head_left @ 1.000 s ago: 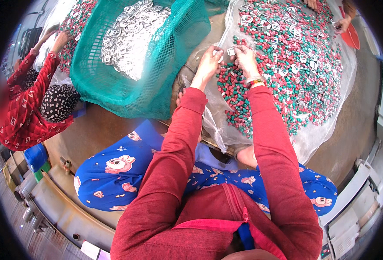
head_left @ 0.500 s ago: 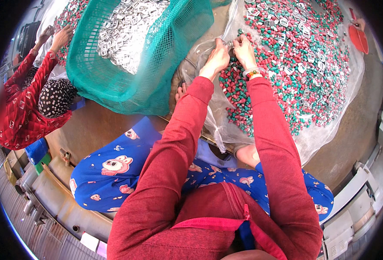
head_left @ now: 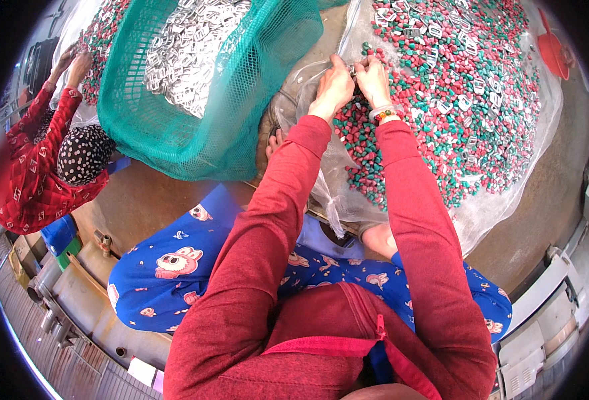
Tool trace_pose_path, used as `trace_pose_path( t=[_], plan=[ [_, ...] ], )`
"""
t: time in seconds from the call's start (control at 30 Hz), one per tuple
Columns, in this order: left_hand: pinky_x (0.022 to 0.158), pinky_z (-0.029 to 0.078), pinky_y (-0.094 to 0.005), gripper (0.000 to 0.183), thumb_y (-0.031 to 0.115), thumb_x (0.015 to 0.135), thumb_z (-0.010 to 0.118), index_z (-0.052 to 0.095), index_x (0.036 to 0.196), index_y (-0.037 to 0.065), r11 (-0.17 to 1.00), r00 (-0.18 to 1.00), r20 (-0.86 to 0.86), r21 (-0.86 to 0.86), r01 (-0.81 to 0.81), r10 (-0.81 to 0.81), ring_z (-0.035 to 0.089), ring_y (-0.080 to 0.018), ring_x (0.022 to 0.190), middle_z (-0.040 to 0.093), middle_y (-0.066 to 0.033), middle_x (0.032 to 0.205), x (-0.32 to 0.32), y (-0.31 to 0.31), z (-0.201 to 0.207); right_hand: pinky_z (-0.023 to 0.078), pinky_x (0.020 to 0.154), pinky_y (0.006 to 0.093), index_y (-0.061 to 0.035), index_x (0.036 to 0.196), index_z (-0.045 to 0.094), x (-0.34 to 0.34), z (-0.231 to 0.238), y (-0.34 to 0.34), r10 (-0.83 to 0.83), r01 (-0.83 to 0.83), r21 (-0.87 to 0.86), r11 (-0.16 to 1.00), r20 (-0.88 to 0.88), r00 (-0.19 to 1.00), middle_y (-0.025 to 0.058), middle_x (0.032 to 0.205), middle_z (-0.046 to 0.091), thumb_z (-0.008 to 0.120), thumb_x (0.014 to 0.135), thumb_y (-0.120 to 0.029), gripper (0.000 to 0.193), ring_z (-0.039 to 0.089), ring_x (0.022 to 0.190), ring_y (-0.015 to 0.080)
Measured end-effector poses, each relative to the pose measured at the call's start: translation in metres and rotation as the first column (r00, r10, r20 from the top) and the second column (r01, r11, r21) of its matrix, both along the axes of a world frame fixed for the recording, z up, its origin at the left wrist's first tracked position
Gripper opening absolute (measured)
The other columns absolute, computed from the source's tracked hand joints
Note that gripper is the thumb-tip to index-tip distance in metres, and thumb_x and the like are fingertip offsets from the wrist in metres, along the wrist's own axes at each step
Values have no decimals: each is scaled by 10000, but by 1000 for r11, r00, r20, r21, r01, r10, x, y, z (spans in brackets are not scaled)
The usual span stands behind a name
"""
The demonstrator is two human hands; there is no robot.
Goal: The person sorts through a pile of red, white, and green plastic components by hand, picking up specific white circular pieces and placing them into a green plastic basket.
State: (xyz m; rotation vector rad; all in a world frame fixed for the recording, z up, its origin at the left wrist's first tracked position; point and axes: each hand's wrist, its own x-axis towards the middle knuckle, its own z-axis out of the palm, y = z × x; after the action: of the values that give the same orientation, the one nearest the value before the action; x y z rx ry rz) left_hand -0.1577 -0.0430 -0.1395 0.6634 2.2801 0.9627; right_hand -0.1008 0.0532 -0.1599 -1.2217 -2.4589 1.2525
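At the near edge of the clear plastic sheet (head_left: 488, 213) heaped with red and green plastic caps (head_left: 441, 120), I've got my left hand (head_left: 332, 87) and right hand (head_left: 374, 80) pinched together on one small silvery metal piece (head_left: 353, 68), lifted for working.

Bright, even daylight; soft shadow under the green net basket (head_left: 241, 127). Glare on plastic sheet right of it. Strong fisheye bending, black vignette at rim; edges blurred.

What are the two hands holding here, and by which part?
Left hand and right hand pinch one small silvery metal piece between fingertips; the exact grip point is too small to tell.
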Motion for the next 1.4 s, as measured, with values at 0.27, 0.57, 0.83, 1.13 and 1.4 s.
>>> trace_pose_path(
  t=[0.27,0.57,0.83,1.13,1.4],
  plan=[
    [683,452,-517,334,152,831,455,323,1022,-89,996,989,-133,-71,52,-61,572,-466,794,577,-326,808,11,0,6,434,753,463,-33,934,528,7,-3,-4,87,-87,-15,996,-30,996,211,913,603,477,827,-214,216,567,879,397],
    [691,468,-492,234,127,809,463,380,914,-65,968,931,-271,-120,220,-245,585,-439,796,588,-292,770,-2,17,11,436,769,397,-12,997,480,10,-20,14,74,-118,-224,967,-197,978,201,957,579,504,817,-187,253,560,905,354],
    [719,483,-387,302,183,842,502,445,1050,-28,931,933,36,-64,359,-357,605,-317,839,612,-203,885,-41,-3,-9,428,520,277,-24,966,576,12,-16,20,-34,-87,-528,845,-215,976,77,689,571,537,839,-143,178,536,584,146],
    [428,374,-231,175,214,902,453,427,981,59,875,668,738,259,-409,94,465,-96,542,561,-45,733,-7,-45,6,487,530,197,46,981,587,33,21,24,-367,-55,-826,560,-308,878,81,806,613,595,821,-78,202,617,650,152],
    [479,463,-257,176,147,905,460,478,990,-6,856,705,697,278,-436,133,523,-121,563,566,-59,708,0,-22,11,514,498,245,71,1033,553,10,15,10,-61,-85,-470,878,-287,956,123,761,624,550,790,30,247,625,562,159]
  ],
)
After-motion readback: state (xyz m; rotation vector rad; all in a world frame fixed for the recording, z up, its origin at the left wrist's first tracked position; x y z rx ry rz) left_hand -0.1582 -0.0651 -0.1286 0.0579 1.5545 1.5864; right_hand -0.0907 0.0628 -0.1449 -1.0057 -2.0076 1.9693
